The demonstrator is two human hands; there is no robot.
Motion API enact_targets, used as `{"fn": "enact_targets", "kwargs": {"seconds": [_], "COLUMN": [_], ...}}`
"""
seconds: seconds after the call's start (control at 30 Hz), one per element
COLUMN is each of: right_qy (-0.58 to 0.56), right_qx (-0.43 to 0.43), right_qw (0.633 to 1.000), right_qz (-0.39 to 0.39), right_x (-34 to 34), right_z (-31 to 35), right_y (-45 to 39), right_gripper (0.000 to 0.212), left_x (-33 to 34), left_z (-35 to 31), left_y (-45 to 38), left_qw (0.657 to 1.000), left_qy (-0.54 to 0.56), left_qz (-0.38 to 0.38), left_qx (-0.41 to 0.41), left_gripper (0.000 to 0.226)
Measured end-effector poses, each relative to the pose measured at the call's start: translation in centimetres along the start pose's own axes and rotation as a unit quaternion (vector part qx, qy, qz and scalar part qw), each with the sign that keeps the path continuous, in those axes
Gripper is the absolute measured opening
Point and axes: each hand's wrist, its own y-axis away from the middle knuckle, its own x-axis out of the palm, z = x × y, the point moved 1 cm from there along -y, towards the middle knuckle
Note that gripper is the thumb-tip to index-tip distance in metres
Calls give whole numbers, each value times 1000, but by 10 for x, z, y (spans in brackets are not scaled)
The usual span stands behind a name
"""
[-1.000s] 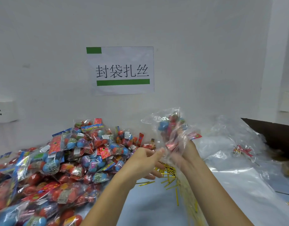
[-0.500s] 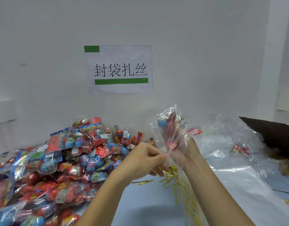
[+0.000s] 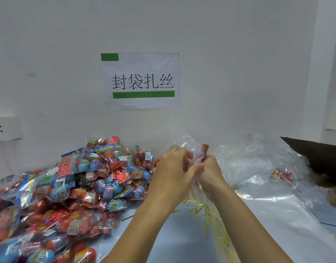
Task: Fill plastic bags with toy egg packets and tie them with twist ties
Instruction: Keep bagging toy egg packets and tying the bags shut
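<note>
Wall paper sign (image 3: 140, 80) reads "封袋扎丝".

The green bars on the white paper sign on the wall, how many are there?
2. A short green bar sits at the white paper sign's top left corner; a long green bar runs under the black characters.

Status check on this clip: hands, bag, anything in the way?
Left hand and right hand both grip clear bag, egg packet inside. Twist ties beneath. Nothing blocking.

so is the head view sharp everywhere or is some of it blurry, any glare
Head view: the wall sign is sharp; the left hand and right hand on the clear bag are slightly motion-softened; egg packets smear at the bottom-left edge; pale glare streaks the plastic sheets on the right.
</note>
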Motion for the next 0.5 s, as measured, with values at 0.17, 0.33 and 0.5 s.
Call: {"fn": "enact_targets", "kwargs": {"seconds": [0.17, 0.33, 0.5], "right_qy": [136, 166, 225], "right_qx": [23, 62, 52], "right_qw": [988, 984, 973], "right_qz": [-64, -10, -13], "right_x": [-4, -5, -8], "right_z": [1, 12, 4], "right_y": [0, 7, -2], "right_gripper": [36, 14, 38], "left_x": [-4, -7, -6], "left_z": [-6, -17, -18], "left_y": [0, -1, 1], "left_qw": [999, 997, 995], "left_qy": [1, 45, 65], "left_qz": [-5, -32, 9], "left_qx": [40, 59, 78], "left_gripper": [12, 15, 12]}}
